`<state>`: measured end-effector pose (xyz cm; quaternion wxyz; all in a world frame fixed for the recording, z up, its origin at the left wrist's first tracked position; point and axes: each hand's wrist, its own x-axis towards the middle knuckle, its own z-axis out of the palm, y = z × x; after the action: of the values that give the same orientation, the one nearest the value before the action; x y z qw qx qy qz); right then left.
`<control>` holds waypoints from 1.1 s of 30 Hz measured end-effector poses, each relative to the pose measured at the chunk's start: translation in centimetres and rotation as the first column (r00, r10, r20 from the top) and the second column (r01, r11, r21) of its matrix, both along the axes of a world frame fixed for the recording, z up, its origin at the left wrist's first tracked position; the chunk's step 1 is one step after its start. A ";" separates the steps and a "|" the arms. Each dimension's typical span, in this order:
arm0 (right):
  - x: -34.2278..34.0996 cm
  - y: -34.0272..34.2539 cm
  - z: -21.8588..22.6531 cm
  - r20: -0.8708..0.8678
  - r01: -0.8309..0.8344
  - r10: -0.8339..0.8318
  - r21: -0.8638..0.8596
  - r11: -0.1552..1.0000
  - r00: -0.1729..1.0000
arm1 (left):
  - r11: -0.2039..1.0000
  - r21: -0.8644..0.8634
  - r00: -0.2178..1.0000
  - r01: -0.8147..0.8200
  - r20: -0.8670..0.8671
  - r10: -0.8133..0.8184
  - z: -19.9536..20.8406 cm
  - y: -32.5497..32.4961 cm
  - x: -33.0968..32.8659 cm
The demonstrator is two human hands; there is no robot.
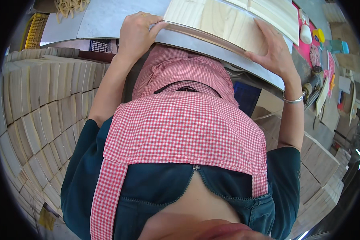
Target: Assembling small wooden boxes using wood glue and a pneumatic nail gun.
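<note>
A pale wooden board with visible grain lies at the near edge of the grey-white tabletop, in front of my body. My left hand pinches its left corner between thumb and fingers. At the right end, my right hand grips the board, with the fingers over the top and the thumb along the near edge. A darker, thin strip shows under the board's near side. Just beyond lies another pale wooden piece, partly cut off by the top of the picture.
Tall stacks of wooden boards stand at my left, and more boards at my right. Tan rubber bands lie at the far left, near a yellow crate. On the right are a white bottle, a yellow jar and tools.
</note>
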<state>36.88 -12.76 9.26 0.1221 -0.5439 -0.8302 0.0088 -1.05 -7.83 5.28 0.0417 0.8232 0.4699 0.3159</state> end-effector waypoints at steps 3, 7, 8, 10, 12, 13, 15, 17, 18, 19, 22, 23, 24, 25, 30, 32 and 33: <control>0.3 0.2 -0.4 0.051 -0.012 0.014 -0.045 0.999 0.999 | 1.000 0.009 1.000 -0.018 -0.017 0.018 0.0 -0.1 0.1; 0.3 0.5 -0.4 0.052 -0.038 0.041 -0.064 0.997 0.998 | 0.999 0.050 0.995 -0.003 -0.103 0.008 0.6 -0.2 0.3; 0.3 0.5 -0.4 0.053 -0.046 0.050 -0.069 0.997 0.997 | 0.998 0.065 0.991 0.003 -0.130 0.006 0.6 -0.3 0.3; 0.2 0.8 -0.4 0.060 -0.042 0.046 -0.076 0.996 0.997 | 0.999 0.052 0.992 0.008 -0.127 -0.001 0.7 -0.3 0.4; 0.0 1.0 -0.4 0.072 -0.037 0.043 -0.083 0.996 0.996 | 0.999 0.033 0.992 0.013 -0.122 -0.009 0.7 -0.2 0.3; 0.0 0.9 -0.2 0.079 -0.032 0.039 -0.085 0.996 0.996 | 1.000 0.025 0.993 0.019 -0.119 -0.016 0.7 -0.2 0.3; 0.1 0.4 0.3 0.085 -0.025 0.026 -0.011 1.000 0.996 | 1.000 0.019 0.993 0.015 -0.113 -0.013 0.6 -0.5 0.1; 0.4 -0.7 0.8 0.078 -0.010 0.000 0.131 0.991 0.997 | 1.000 0.002 0.993 0.011 -0.119 -0.011 0.6 -0.4 -0.1; 0.7 -1.4 0.9 0.074 -0.002 -0.013 0.201 0.980 0.997 | 1.000 -0.007 0.992 0.010 -0.123 -0.011 0.7 -0.3 0.0; 1.4 -2.3 0.9 -0.139 0.077 -0.052 0.180 0.981 0.989 | 1.000 -0.004 0.993 0.019 -0.115 -0.019 0.8 -0.4 -0.1; 2.7 -6.2 -0.2 -0.386 0.248 -0.207 0.059 0.967 0.899 | 0.982 -0.187 1.000 -0.021 -0.009 0.019 1.2 -0.5 -0.2; 2.8 -7.4 -0.8 -0.420 0.325 -0.308 -0.032 0.945 0.854 | 0.968 -0.249 0.999 -0.028 0.024 0.035 1.2 -0.3 -0.1; 2.4 -8.1 -1.6 -0.449 0.350 -0.334 -0.051 0.936 0.829 | 0.969 -0.248 0.999 -0.016 0.024 0.023 1.2 -0.2 0.0; 1.7 -8.5 -2.0 -0.478 0.372 -0.358 -0.069 0.926 0.802 | 0.970 -0.243 1.000 -0.013 0.020 0.018 1.3 -0.1 0.1; -0.5 -8.3 -2.4 -0.470 0.426 -0.400 -0.055 0.903 0.787 | 0.972 -0.235 1.000 -0.019 0.006 0.021 1.5 0.0 0.3; -0.7 -7.9 -2.3 -0.450 0.425 -0.392 -0.030 0.904 0.802 | 0.968 -0.249 1.000 -0.015 0.011 0.018 1.5 0.0 0.3; -0.7 -7.7 -2.3 -0.439 0.424 -0.388 -0.018 0.906 0.811 | 0.967 -0.256 1.000 -0.014 0.014 0.018 1.5 0.0 0.3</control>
<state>36.22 -20.47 6.97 0.3241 -0.6872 -0.6464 0.0693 -0.76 -7.83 6.79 0.1486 0.8045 0.5131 0.2597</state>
